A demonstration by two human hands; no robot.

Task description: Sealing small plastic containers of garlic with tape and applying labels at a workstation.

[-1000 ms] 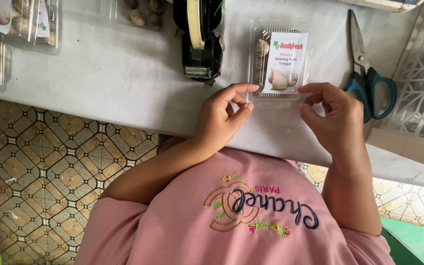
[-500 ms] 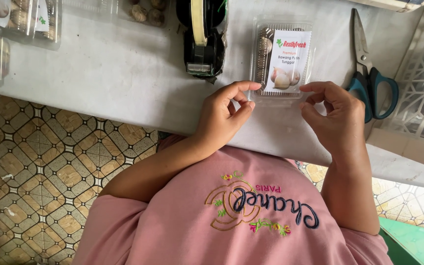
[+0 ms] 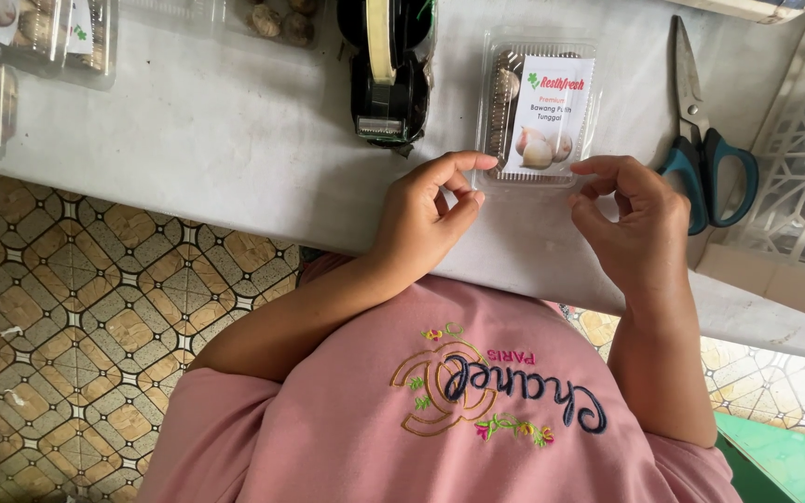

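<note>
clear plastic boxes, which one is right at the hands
The clear plastic box with the white label, right of the tape dispenser: left hand and right hand pinch at its near edge. The other boxes sit far left.

The person wears a pink short-sleeved shirt (image 3: 440, 410). Embroidery (image 3: 500, 396) on its chest shows dark cursive lettering, gold interlocked rings and small flowers.

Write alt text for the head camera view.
Left hand and right hand pinch at the near edge of a clear labelled clamshell box on a white table, between a black tape dispenser and blue-handled scissors.
</note>
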